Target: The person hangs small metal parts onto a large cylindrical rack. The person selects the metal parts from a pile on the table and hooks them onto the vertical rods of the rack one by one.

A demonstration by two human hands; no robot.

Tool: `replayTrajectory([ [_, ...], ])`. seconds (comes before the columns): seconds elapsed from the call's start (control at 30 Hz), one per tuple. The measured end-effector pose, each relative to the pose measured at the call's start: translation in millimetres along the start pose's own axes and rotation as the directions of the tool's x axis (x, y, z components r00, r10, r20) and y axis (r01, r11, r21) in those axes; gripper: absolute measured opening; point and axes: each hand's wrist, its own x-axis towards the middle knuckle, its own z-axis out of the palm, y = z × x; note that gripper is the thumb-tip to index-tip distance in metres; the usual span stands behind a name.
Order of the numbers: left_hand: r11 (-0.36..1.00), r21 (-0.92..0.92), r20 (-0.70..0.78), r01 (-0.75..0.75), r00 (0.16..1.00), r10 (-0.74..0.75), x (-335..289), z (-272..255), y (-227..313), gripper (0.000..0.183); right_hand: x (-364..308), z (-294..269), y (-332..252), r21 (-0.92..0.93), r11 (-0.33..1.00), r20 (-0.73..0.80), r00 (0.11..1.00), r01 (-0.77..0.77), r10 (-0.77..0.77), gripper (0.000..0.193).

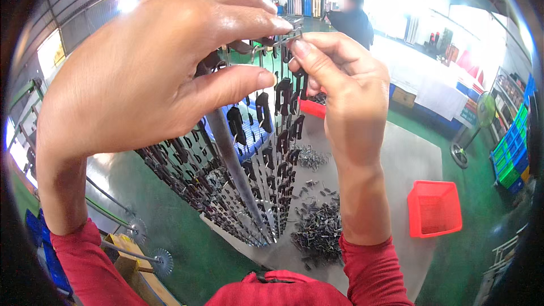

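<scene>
At the top of a hanging rack, my right hand [345, 79] pinches a thin metal wire hook [293, 35] between thumb and finger. A small black part hangs just below those fingertips. My left hand [158, 62] arches over the rack from the left, thumb and fingers apart; its forefinger tip reaches the wire hook, while some fingers are partly hidden. Strings of small black parts [263, 112] hang in long rows beneath both hands, around a grey metal pole [229, 153].
Loose black parts [317, 232] lie heaped on a grey sheet, with small metal pieces [311, 158] behind. One red basket [433, 209] stands right; another [311, 107] is farther back. A fan [484, 110], stacked crates [510, 153] and another person [354, 22] are beyond.
</scene>
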Motion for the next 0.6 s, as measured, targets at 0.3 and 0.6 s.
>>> replayTrajectory([
  [0.3, 0.989, 0.142, -0.018, -0.046, 0.999, 0.049, 1.2, -3.8, -0.8, 0.044, 0.2, -62.8, 10.3, -0.114, 0.991, -0.258, 0.965, -0.073, 0.041, 0.013],
  [0.6, 0.989, 0.118, 0.038, 0.087, 0.995, -0.092, 0.9, -5.9, 1.8, 0.055, -9.4, -122.5, 25.7, -0.954, 0.297, -0.002, 0.99, -0.046, 0.144, 0.025],
])
